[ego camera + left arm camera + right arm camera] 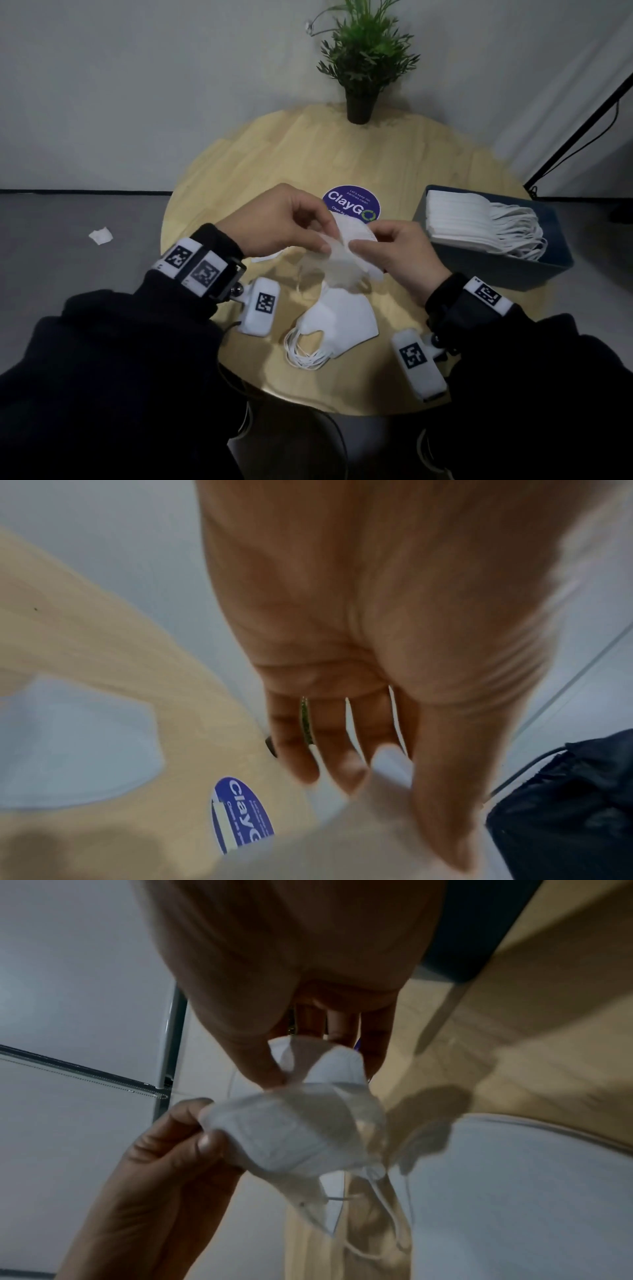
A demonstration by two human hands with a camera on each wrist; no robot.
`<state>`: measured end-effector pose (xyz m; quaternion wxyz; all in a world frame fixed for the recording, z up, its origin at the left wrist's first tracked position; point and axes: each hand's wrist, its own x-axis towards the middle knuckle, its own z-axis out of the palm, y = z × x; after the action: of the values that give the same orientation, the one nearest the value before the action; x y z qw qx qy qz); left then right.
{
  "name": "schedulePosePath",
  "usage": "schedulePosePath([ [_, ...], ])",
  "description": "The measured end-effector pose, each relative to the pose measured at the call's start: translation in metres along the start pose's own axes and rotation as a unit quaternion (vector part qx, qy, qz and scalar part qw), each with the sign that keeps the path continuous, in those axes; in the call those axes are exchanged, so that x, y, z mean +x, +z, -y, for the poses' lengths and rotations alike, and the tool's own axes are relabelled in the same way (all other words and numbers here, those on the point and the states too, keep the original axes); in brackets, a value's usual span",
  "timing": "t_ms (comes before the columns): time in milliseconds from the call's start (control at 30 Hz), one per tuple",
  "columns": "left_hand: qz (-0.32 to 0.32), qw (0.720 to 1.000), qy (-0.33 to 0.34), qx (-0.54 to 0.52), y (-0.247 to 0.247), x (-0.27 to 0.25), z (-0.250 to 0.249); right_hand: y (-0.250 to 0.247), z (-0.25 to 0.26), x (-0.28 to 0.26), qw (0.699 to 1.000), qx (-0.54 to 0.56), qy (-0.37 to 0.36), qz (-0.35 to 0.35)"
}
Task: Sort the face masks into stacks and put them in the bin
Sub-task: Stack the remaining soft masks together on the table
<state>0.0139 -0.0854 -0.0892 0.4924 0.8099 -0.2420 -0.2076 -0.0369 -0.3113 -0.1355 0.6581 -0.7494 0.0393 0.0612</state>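
Observation:
Above the middle of the round wooden table (260,161), both hands hold one white face mask (346,257) in the air. My left hand (291,222) pinches its left edge and my right hand (394,250) pinches its right edge. In the right wrist view the mask (301,1129) hangs crumpled between the two hands, ear loops dangling. A stack of white masks (339,322) lies on the table below the hands. At the right, a dark blue bin (534,270) holds a stack of masks (479,222). In the left wrist view the mask (359,831) is a blur under my fingers.
A potted green plant (363,68) stands at the table's far edge. A round purple sticker (351,204) lies flat beyond the hands. Another white mask (270,257) peeks out under my left hand. A scrap of white paper (100,235) lies on the floor at left.

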Motion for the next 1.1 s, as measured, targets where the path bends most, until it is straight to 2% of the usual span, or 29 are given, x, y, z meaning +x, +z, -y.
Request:
schedulePosePath([
  [100,-0.082,0.995,0.033,0.035,0.007,0.003,0.000,0.005,0.002,-0.001,0.999,0.015,0.010,0.031],
  [167,-0.115,0.990,0.031,0.069,0.010,0.005,0.002,0.006,0.004,-0.002,0.998,0.031,0.030,0.036],
  [333,-0.076,0.997,0.006,0.026,0.013,0.008,0.003,0.006,0.002,-0.002,0.997,0.057,0.042,0.024],
  [433,-0.100,0.995,-0.006,0.030,0.016,0.009,0.004,0.006,-0.001,-0.003,0.998,0.053,0.025,0.024],
  [533,-0.115,0.993,-0.006,-0.016,0.016,0.009,0.004,0.004,-0.003,-0.005,1.000,0.016,-0.013,0.010],
  [700,-0.140,0.986,-0.033,-0.079,0.015,0.008,0.005,0.001,-0.003,-0.003,0.998,0.064,0.016,0.000],
  [1100,-0.171,0.982,-0.049,-0.058,0.017,0.005,0.000,-0.003,-0.002,-0.005,0.995,0.092,0.015,-0.021],
])
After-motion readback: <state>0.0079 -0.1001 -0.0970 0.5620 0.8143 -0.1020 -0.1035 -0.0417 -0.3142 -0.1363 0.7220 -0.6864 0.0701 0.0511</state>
